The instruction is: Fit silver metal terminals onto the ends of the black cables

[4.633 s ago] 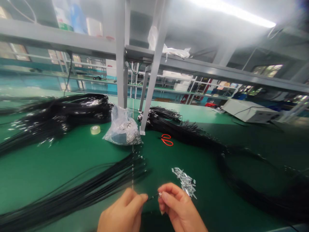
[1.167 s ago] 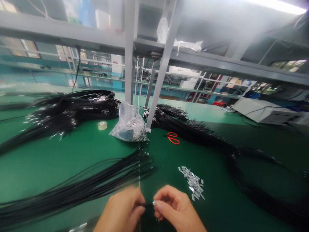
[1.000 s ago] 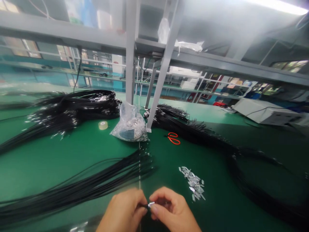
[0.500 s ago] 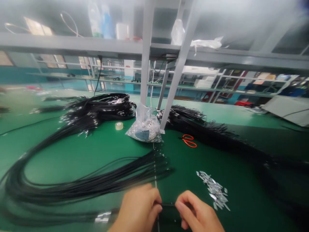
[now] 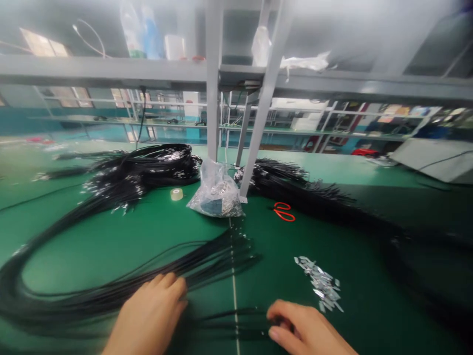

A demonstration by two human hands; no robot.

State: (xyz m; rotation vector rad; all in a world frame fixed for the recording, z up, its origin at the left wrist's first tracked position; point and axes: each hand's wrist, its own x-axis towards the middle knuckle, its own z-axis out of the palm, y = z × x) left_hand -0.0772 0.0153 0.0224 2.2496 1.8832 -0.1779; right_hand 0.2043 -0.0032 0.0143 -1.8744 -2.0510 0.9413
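My left hand (image 5: 151, 310) lies over the lower strands of a long bundle of black cables (image 5: 121, 288). Its fingers are bent down together around strands, with the tips out of sight. Loose black cable ends (image 5: 236, 312) stretch rightward from beside it across the green table. Close to those ends, my right hand (image 5: 305, 325) is curled, thumb and forefinger a little apart; whatever its other fingers hold is hidden. Just beyond the right hand is a pile of small silvery flat pieces (image 5: 321, 286).
A clear plastic bag of small parts (image 5: 216, 197) leans by the shelf posts (image 5: 258, 113). Left of it are a tape roll (image 5: 176, 194) and coiled black cables (image 5: 162, 162). To the right lie an orange-red loop (image 5: 284, 212) and another dark cable bundle (image 5: 314, 199).
My left hand has moved left, away from the right hand, onto the cable bundle. The cable stretched between both hands now lies lower down, near the right fingers. The view has shifted slightly.
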